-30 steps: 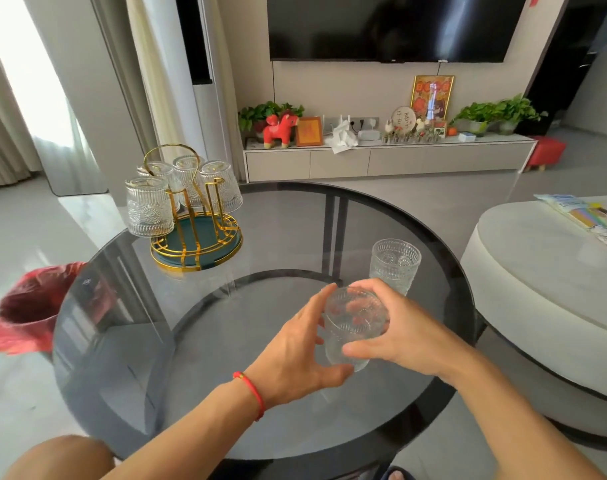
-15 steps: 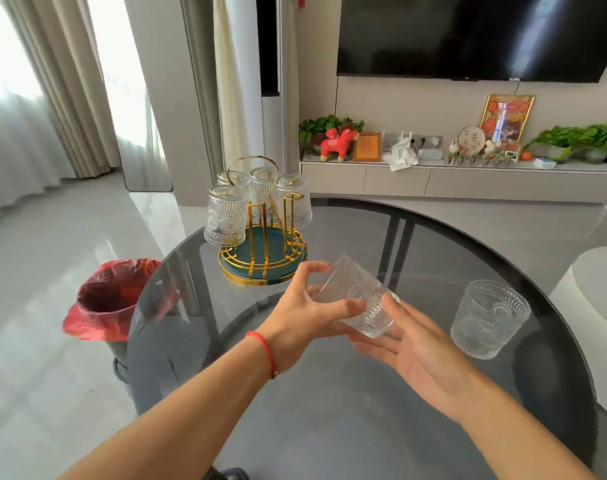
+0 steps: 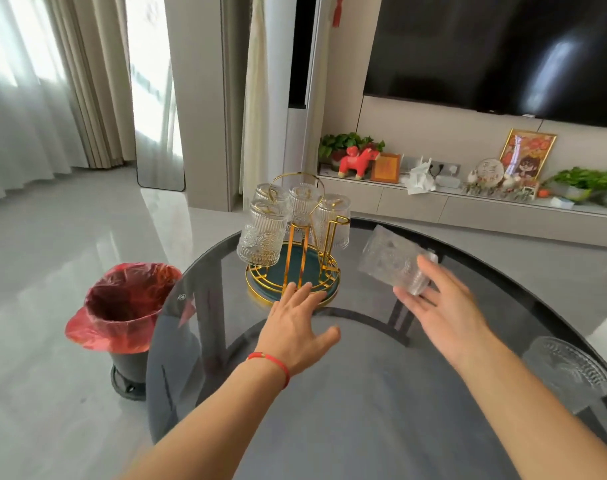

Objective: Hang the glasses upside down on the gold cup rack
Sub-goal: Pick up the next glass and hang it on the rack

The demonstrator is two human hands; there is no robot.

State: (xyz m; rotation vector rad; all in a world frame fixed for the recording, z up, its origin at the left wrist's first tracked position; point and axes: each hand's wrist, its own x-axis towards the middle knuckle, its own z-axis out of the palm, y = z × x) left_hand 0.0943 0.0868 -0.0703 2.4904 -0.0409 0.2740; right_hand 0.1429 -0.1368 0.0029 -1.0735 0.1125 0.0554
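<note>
The gold cup rack point(image 3: 292, 278) stands on a round dark glass table point(image 3: 364, 410), with a teal tray base and several embossed clear glasses point(image 3: 260, 237) hanging upside down on its pegs. My left hand point(image 3: 295, 327) lies open, fingers spread, its fingertips at the front rim of the rack's base. My right hand point(image 3: 440, 306) holds another embossed glass point(image 3: 388, 261) tilted on its side in the air, just right of the rack. One more glass point(image 3: 568, 372) stands upright on the table at the right edge.
A bin lined with a red bag point(image 3: 122, 306) stands on the floor left of the table. Behind the table is a low TV cabinet point(image 3: 468, 206) with plants, a red toy horse and frames. A pale sofa edge shows at far right.
The glass passed from my left hand to my right hand. My left hand let go and moved forward to the rack's base. The right hand carried the glass up toward the rack.
</note>
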